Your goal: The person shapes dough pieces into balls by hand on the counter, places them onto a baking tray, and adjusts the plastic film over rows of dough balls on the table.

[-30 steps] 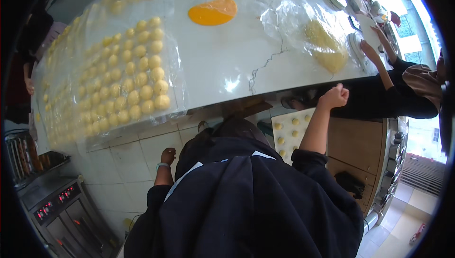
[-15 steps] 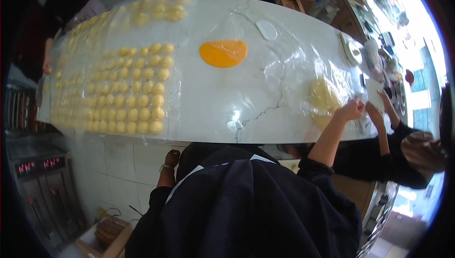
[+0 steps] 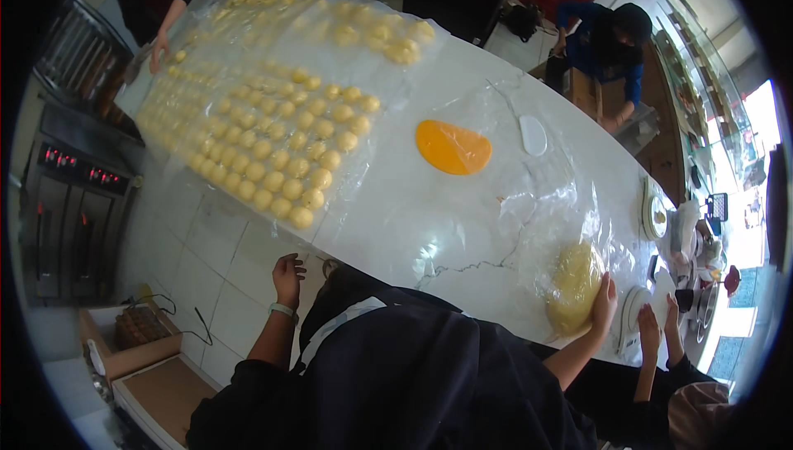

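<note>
A large lump of yellow dough (image 3: 572,291) lies under clear plastic sheeting (image 3: 552,217) near the table's front edge on the right. My right hand (image 3: 605,304) rests flat against the right side of that lump, its fingers stretched and together over the plastic. Off the front edge of the table, my left hand (image 3: 288,278) hangs in the air with loosely bent fingers and nothing in it. Many small yellow dough balls (image 3: 287,161) stand in rows at the left, covered by plastic. An orange dough scraper (image 3: 453,147) and a white scraper (image 3: 533,135) lie mid-table.
At the right, a co-worker's hands (image 3: 651,333) are beside a white scale (image 3: 633,318); another scale (image 3: 653,207) stands farther back. A person in blue (image 3: 607,49) is beyond the table. Another person's hand (image 3: 159,52) touches the far left end. An oven (image 3: 78,194) stands left.
My right hand has gone from a closed shape beside the dough to lying flat on its side. My left hand has come up with looser fingers. The whole view has turned and shifted.
</note>
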Tool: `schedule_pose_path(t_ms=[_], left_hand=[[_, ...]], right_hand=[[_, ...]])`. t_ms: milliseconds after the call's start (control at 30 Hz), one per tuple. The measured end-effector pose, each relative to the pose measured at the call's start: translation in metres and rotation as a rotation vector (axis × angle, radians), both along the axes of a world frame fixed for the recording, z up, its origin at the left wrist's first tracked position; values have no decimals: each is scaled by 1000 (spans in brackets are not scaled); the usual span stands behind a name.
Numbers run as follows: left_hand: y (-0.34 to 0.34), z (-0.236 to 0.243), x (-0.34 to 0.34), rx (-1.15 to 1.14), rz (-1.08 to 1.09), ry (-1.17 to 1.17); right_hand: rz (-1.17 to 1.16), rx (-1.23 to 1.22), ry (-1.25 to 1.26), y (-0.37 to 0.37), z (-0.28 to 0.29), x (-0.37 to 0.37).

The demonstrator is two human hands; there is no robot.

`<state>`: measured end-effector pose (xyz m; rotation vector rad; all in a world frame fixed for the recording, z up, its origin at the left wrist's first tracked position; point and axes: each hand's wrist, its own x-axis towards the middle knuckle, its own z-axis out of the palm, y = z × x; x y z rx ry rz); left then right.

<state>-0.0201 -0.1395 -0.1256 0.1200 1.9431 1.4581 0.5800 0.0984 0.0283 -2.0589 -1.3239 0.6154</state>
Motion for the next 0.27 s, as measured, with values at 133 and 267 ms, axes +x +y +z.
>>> schedule_pose_path(t_ms=[133, 267], left_hand=[[-5, 41, 22, 40, -111, 435], [14, 99, 37, 196, -440, 944]], right_hand=[[73, -98, 29, 1, 9, -4], [137, -172, 247, 6, 7, 3]])
